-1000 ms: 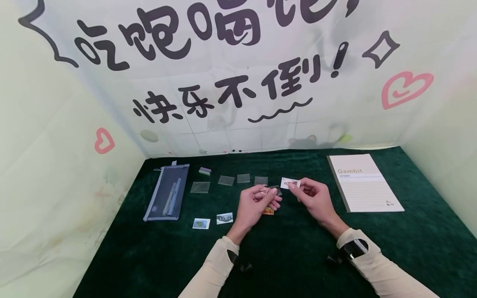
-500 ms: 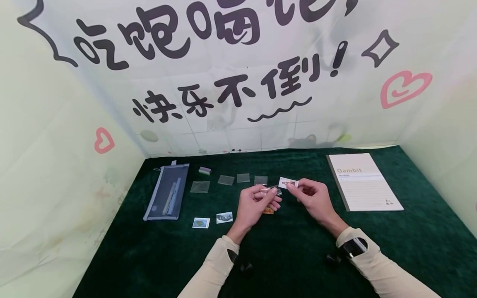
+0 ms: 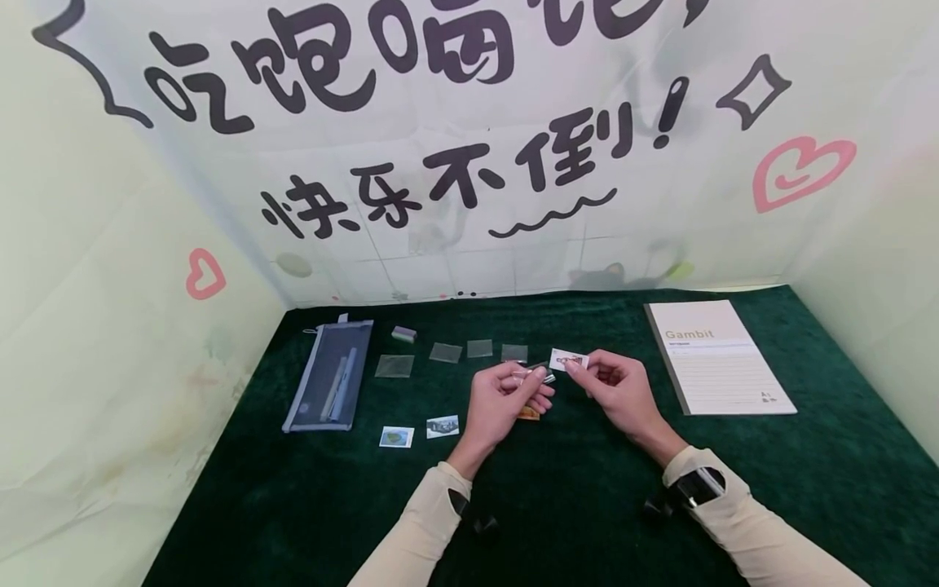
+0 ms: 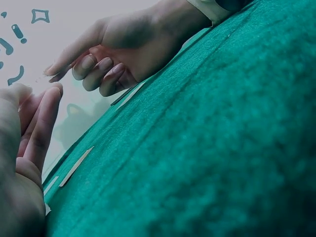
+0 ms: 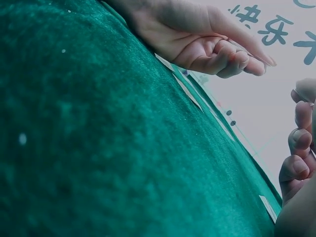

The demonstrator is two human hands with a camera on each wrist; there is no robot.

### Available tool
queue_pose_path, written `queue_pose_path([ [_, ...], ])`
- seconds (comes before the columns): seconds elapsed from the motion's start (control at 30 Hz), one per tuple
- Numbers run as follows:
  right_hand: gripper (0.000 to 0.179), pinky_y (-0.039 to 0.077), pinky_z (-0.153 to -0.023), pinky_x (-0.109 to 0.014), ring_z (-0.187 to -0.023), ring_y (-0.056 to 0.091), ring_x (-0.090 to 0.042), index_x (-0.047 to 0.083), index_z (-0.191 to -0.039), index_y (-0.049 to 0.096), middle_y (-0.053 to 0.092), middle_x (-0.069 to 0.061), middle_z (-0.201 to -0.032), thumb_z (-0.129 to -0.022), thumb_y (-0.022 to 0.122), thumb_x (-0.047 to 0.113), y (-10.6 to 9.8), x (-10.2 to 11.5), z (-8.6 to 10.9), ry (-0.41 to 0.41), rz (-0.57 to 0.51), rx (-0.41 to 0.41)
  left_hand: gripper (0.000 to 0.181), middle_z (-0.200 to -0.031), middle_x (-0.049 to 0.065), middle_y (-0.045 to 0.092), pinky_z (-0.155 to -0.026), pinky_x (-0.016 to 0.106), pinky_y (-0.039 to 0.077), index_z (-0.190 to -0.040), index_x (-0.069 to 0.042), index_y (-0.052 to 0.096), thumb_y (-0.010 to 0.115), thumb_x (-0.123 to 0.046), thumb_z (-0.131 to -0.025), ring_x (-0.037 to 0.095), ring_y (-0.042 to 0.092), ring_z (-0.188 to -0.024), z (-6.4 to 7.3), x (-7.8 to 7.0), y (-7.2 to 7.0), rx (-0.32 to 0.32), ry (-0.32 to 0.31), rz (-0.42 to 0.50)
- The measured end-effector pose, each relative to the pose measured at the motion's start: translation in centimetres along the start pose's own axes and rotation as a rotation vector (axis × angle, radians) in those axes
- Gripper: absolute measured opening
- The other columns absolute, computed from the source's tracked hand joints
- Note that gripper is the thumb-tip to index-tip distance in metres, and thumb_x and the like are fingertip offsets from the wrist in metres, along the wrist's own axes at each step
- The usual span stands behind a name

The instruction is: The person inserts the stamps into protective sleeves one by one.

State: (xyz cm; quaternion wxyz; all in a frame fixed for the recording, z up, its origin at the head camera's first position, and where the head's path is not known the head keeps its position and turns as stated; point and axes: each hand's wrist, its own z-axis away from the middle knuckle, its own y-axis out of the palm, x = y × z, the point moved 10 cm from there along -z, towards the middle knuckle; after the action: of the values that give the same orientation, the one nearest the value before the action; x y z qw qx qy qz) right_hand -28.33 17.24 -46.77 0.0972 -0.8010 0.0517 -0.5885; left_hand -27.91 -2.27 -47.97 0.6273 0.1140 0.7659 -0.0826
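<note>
My right hand pinches a picture card, my left hand a clear sleeve.
At my left hand's two o'clock, the card should be light, creasable, best held by its edges; the sleeve, poorly seen, is probably slippery.

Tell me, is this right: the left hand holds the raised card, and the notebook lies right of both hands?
Not the left hand: the head view shows the right hand pinching the card. The notebook does lie right of both hands.
</note>
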Motion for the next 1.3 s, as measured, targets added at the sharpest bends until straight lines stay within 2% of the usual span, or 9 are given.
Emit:
queue_pose_path([
  [0.87, 0.015, 0.047, -0.057, -0.027, -0.06, 0.056, -0.018, 0.013, -0.09, 0.072, 0.062, -0.002, -0.07, -0.105, 0.073, 0.015, 0.23, 0.23, -0.04, -0.05, -0.001, 0.023, 0.033, -0.099, 0.007, 0.085, -0.081, 0.036, 0.069, -0.113, -0.007, 0.075, 0.071, -0.039, -0.106, 0.026, 0.083, -0.084, 0.0, -0.22, -0.13, -0.007, 0.018, -0.006],
  [1.3, 0.014, 0.049, -0.058, -0.027, -0.061, 0.057, -0.018, 0.013, -0.091, 0.073, 0.063, -0.003, -0.071, -0.105, 0.073, 0.014, 0.37, 0.21, 0.01, -0.053, 0.004, 0.036, 0.033, -0.1, 0.01, 0.084, -0.08, 0.036, 0.069, -0.113, -0.009, 0.075, 0.063, -0.04, -0.111, 0.025, 0.083, -0.083, -0.14, -0.33, -0.22, -0.017, 0.039, -0.015],
])
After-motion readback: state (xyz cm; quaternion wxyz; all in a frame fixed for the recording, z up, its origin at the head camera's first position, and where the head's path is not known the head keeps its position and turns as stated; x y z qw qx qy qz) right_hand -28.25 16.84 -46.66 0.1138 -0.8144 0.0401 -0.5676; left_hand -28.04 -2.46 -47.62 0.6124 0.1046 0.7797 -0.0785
